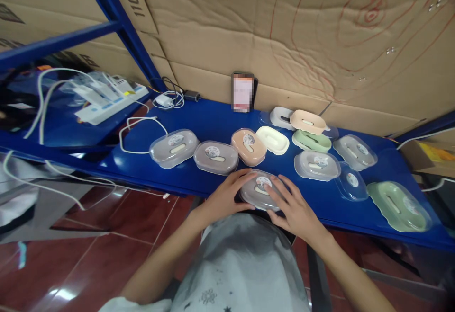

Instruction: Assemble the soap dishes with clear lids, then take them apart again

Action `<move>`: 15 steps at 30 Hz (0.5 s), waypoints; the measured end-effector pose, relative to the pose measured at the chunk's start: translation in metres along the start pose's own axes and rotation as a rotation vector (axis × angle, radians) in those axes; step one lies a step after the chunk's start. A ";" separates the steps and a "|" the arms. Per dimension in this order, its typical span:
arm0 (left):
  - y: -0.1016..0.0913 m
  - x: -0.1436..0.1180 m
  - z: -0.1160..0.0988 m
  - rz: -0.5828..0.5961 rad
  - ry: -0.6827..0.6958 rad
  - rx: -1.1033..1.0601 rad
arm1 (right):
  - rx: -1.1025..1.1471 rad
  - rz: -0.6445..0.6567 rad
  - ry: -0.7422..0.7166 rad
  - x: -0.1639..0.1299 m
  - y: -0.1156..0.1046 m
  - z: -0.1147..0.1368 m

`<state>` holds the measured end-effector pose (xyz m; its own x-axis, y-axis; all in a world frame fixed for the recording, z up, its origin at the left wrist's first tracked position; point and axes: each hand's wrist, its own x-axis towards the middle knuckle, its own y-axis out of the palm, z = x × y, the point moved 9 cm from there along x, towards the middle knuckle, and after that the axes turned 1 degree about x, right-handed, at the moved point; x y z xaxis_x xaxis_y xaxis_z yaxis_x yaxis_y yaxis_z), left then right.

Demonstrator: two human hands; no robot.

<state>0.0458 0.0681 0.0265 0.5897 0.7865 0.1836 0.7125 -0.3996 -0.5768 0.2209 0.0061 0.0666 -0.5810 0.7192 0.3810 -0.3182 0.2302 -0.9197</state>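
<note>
At the near edge of the table, a grey soap box with a clear lid and a round sticker is between my two hands. My left hand grips its left end, thumb low at the front and fingers at the back. The fingers of my right hand lie over the lid's right side, thumb at the front edge. Just beyond sit a lidded peach soap box and a lidded grey one. Another lidded grey box stands farther left.
Right of centre are an open cream dish, an open peach dish, a green dish and a loose clear lid. A lidded green box stands far right. A phone leans on cardboard. Cables and a power strip lie left.
</note>
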 end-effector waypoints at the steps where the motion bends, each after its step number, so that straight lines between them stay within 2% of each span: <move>1: 0.000 0.000 0.000 -0.001 0.000 -0.003 | -0.008 -0.002 0.001 -0.001 0.001 0.001; 15: -0.002 -0.005 0.001 -0.057 0.057 0.024 | -0.021 -0.037 -0.127 -0.009 0.004 0.005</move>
<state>0.0414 0.0650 0.0260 0.5698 0.7790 0.2615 0.7365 -0.3430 -0.5829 0.2213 -0.0030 0.0598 -0.6600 0.6215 0.4221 -0.3256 0.2697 -0.9062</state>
